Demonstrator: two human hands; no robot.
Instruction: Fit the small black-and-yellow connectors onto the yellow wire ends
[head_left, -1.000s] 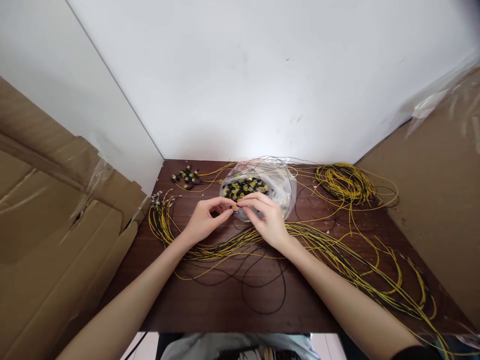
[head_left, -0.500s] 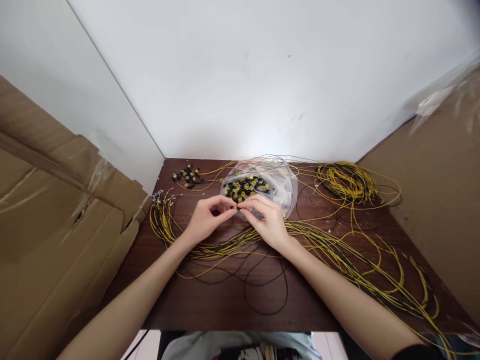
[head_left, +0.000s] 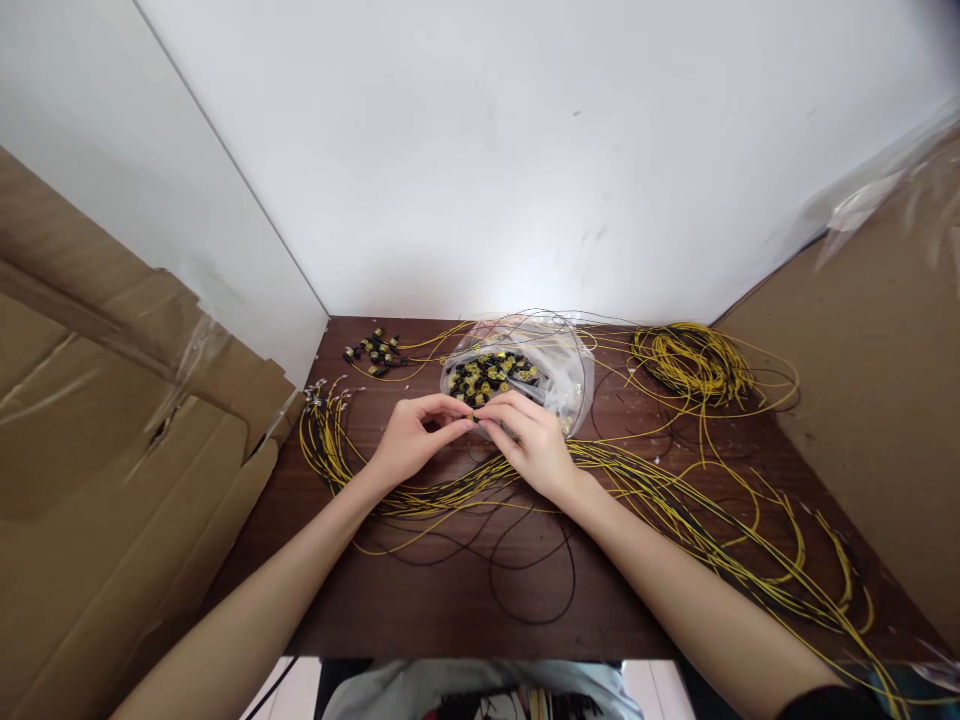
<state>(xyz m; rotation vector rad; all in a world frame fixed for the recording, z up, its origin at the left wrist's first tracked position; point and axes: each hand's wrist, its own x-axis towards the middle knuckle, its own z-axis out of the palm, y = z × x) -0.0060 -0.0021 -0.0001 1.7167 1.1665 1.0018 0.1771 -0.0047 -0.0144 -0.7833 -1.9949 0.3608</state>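
At the middle of the table, my left hand (head_left: 420, 437) and my right hand (head_left: 527, 443) meet fingertip to fingertip. Between them they pinch a small yellow-and-black part (head_left: 474, 418), mostly covered by the fingers. Just behind the hands lies a clear plastic bag (head_left: 562, 375) with many similar yellow-and-black parts (head_left: 487, 378) in it. Under my wrists runs a long bundle of yellow and black wires (head_left: 442, 495), its left ends bent up and tipped with small pale bits.
A small heap of yellow-and-black parts (head_left: 375, 350) lies at the back left, with wires attached. A coil of yellow wire (head_left: 694, 365) sits at the back right. Cardboard (head_left: 112, 480) stands at the left, more cardboard (head_left: 877, 380) at the right, a white wall (head_left: 480, 180) behind.
Both hands stay in nearly the same place, still pinching the small part. The fingertips have shifted only very slightly.
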